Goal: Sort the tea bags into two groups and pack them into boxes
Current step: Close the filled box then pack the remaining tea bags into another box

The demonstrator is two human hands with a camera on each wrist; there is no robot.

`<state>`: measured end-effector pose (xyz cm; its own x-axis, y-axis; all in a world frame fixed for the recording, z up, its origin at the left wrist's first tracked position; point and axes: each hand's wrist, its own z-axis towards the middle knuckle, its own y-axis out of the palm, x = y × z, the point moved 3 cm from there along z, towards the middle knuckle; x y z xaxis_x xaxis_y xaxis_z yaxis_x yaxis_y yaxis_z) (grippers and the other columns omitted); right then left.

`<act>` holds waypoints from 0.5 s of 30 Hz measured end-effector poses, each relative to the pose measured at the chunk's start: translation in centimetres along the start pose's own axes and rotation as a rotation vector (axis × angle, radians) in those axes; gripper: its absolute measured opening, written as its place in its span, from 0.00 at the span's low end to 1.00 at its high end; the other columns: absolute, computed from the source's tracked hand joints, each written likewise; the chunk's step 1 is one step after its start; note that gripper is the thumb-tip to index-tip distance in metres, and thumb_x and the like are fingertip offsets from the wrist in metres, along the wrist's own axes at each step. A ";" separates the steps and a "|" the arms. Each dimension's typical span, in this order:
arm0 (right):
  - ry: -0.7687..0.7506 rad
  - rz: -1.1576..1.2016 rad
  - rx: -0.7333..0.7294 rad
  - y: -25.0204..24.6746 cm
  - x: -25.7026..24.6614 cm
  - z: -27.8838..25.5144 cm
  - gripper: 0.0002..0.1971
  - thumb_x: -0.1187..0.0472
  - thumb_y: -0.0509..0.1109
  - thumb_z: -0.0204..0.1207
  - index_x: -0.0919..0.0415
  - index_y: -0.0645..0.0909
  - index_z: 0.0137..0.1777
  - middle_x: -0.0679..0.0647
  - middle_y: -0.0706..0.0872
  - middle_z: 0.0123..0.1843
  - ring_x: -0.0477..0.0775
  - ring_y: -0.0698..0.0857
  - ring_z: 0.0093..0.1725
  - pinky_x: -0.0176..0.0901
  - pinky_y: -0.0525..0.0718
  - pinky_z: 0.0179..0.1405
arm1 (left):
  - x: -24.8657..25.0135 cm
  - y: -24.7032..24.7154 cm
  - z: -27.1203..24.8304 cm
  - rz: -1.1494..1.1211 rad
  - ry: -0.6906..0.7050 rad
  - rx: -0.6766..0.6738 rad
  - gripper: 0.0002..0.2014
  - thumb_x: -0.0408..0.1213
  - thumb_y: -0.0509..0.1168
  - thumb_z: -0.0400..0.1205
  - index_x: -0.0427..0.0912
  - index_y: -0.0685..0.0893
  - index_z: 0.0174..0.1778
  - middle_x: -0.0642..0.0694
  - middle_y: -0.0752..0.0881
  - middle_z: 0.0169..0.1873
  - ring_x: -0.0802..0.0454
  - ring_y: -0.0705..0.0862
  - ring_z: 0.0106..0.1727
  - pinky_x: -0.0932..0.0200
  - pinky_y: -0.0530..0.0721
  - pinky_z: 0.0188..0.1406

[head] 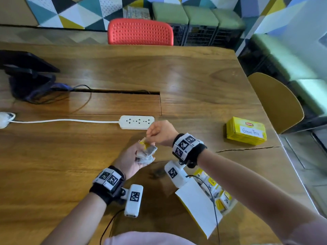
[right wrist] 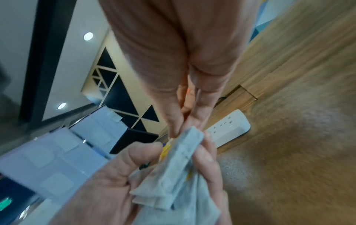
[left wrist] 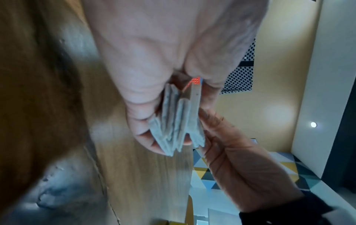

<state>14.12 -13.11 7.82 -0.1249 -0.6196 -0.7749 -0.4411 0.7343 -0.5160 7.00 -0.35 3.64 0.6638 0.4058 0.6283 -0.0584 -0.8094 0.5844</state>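
From the head view, my left hand (head: pixel 131 160) is raised above the bench (head: pixel 194 82), palm up, its fingers curled round a small bundle of grey tea bags (head: pixel 146 152) with a bit of yellow showing at the top. My right hand (head: pixel 160 132) is just beyond it, fingers bent and pressed together at the top edge of the bundle, pinching what looks like a tag or string; the detail is too small to be sure. Near my right forearm an open yellow box (head: pixel 208 197) lies on the bench with its white flap up and more tea bags inside. A closed yellow box (head: pixel 246 131) labelled "Green Tea" sits well apart, toward the right edge. A white power strip (head: pixel 136 122) lies just behind my hands.

From the left wrist, my left thumb and fingers (left wrist: pixel 142 134) clamp the stacked tea bags (left wrist: pixel 173 121) edge-on, and my right hand (left wrist: pixel 240 167) touches the stack's outer side.

From the right wrist, my right fingers (right wrist: pixel 173 121) are pressed together at the top corner of the tea bags (right wrist: pixel 179 167), which my left hand (right wrist: pixel 108 182) grips from both sides. The power strip (right wrist: pixel 229 127) lies behind on the bench.
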 end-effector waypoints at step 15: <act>0.181 -0.292 0.254 -10.5 10.6 -15.0 0.06 0.57 0.76 0.72 0.58 0.84 0.44 0.49 0.86 0.42 0.50 0.84 0.44 0.37 0.78 0.44 | -2.6 13.5 1.1 0.853 0.074 -0.071 0.17 0.19 0.53 0.83 0.35 0.78 0.63 0.46 0.79 0.49 0.63 0.82 0.42 0.75 0.77 0.32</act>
<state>4.07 -31.60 10.52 -0.1913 -0.8338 -0.5179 -0.2506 0.5516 -0.7956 5.25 -12.83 9.33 0.3215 -0.3004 0.8980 -0.5634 -0.8229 -0.0736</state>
